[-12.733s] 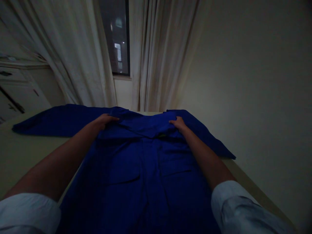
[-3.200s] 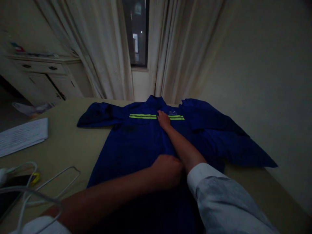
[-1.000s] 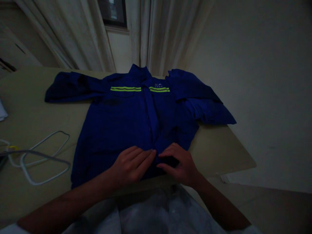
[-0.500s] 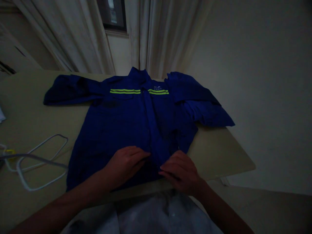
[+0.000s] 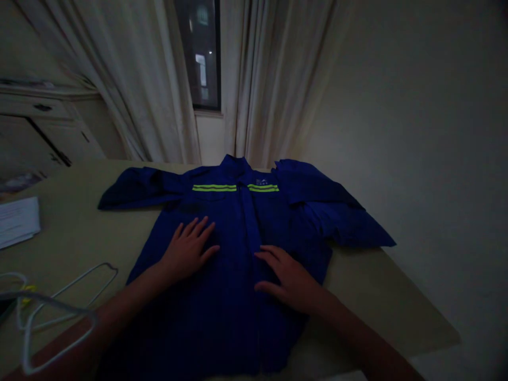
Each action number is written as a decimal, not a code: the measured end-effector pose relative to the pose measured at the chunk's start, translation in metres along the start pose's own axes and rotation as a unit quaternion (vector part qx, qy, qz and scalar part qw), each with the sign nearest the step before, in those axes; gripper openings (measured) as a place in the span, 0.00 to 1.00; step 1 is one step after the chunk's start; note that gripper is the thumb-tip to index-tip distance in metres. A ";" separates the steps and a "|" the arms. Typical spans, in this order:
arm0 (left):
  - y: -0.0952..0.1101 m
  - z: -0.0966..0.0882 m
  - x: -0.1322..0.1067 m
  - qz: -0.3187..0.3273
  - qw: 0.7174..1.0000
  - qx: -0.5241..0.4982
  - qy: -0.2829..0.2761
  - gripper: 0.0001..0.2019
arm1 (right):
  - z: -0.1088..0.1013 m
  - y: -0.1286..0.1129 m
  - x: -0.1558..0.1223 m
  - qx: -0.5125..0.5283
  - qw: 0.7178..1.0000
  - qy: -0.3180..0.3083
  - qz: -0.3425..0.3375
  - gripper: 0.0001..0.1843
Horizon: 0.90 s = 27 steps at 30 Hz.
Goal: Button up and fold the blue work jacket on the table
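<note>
A blue work jacket [image 5: 234, 233] with two yellow-green reflective stripes [image 5: 214, 188] across the chest lies front-up and closed on a pale table [image 5: 71, 238]. Its sleeves spread out left and right, and the right sleeve hangs past the table's edge. My left hand [image 5: 188, 246] lies flat on the left chest panel with the fingers spread. On the other side of the front placket my right hand [image 5: 288, 275] rests flat on the jacket, fingers stretched out. Neither hand holds anything.
White wire hangers [image 5: 55, 307] lie at the table's near left, with papers [image 5: 18, 219] further left. Pale curtains [image 5: 262, 79] frame a dark window [image 5: 202, 53] behind the table. A cabinet with drawers [image 5: 39, 127] stands at the left, a bare wall at the right.
My hands have slid from the jacket's bottom hem up onto its chest, one on each side of the placket. The view has tilted up, showing more of the window.
</note>
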<state>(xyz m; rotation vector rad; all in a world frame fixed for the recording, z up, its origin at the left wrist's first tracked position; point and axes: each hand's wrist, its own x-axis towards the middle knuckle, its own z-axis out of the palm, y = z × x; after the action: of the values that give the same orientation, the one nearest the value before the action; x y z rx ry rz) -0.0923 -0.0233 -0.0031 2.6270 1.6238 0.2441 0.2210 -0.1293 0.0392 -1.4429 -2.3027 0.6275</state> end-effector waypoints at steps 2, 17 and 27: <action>-0.017 0.013 0.012 -0.051 0.998 0.022 -0.018 0.38 | 0.006 0.006 0.015 -0.012 0.999 -0.033 0.012 0.42; -0.072 0.015 0.020 -0.055 0.994 0.006 -0.090 0.39 | -0.013 0.036 0.140 0.058 0.996 -0.048 -0.052 0.34; -0.060 0.036 0.048 0.020 0.999 0.003 0.031 0.37 | -0.055 0.175 0.371 0.055 0.968 0.208 0.131 0.44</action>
<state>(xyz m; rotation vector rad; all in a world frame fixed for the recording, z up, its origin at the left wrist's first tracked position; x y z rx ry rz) -0.1188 0.0483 -0.0409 2.6837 1.5938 0.3261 0.2250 0.2834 0.0128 -1.6557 -1.7492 0.4576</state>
